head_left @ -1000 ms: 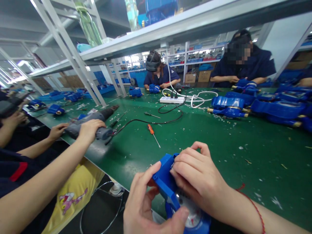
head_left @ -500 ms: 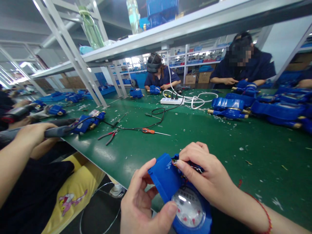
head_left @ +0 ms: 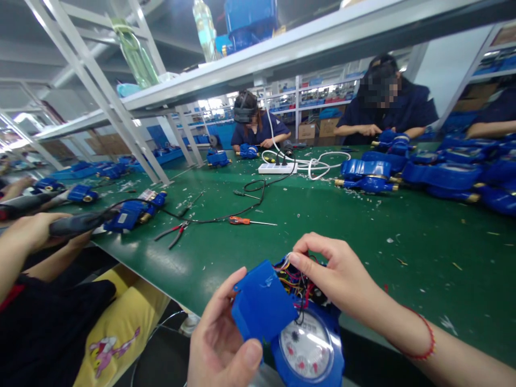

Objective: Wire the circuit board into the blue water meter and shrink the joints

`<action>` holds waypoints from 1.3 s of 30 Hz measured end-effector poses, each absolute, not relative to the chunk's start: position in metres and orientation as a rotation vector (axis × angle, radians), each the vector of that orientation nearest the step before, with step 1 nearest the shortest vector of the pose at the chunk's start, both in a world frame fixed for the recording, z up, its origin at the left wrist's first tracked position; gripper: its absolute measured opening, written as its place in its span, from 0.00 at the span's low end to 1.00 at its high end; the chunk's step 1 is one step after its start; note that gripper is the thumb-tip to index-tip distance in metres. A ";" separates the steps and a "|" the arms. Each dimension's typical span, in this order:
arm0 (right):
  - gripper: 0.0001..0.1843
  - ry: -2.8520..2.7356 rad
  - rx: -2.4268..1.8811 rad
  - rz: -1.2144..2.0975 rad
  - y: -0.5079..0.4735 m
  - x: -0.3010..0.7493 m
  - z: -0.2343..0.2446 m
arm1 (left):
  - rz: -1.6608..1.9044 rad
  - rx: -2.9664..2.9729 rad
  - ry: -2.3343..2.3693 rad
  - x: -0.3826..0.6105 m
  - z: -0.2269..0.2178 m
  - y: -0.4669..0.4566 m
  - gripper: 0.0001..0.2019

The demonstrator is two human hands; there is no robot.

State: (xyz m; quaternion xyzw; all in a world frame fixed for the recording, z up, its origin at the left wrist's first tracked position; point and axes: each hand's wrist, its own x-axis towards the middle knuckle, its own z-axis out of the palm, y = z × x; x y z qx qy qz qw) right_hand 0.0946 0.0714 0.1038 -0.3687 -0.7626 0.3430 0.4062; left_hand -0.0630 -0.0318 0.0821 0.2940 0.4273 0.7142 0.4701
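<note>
On my feed, the blue meter sits at lower centre frame, by the near edge of the green surface. My left hand clasps the blue cover, seemingly to leave the coloured wires exposed; my right hand's grip pinches them.

The left hand, bare, sits between six and seven o'clock in the view, cupped in a hold with its thumb angled toward two o'clock and its index finger reaching toward one. The right hand lies near four o'clock, back upward, thumb and arched index finger pinched together at their tips, aimed toward ten. Its wrist continues almost straight into the right forearm, which runs off toward four o'clock.
</note>
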 end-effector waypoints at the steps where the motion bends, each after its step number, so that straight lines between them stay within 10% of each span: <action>1: 0.13 -1.909 -0.953 0.913 0.073 0.095 0.104 | 1.747 0.719 1.037 -0.065 0.081 -0.032 0.31; 22: 0.05 -2.084 -0.690 0.859 0.062 0.092 0.119 | 1.613 0.832 0.760 -0.094 0.049 -0.027 0.35; 39: 0.07 -1.770 -0.607 1.778 0.085 0.089 0.117 | 1.417 0.810 0.406 -0.096 0.034 0.002 0.32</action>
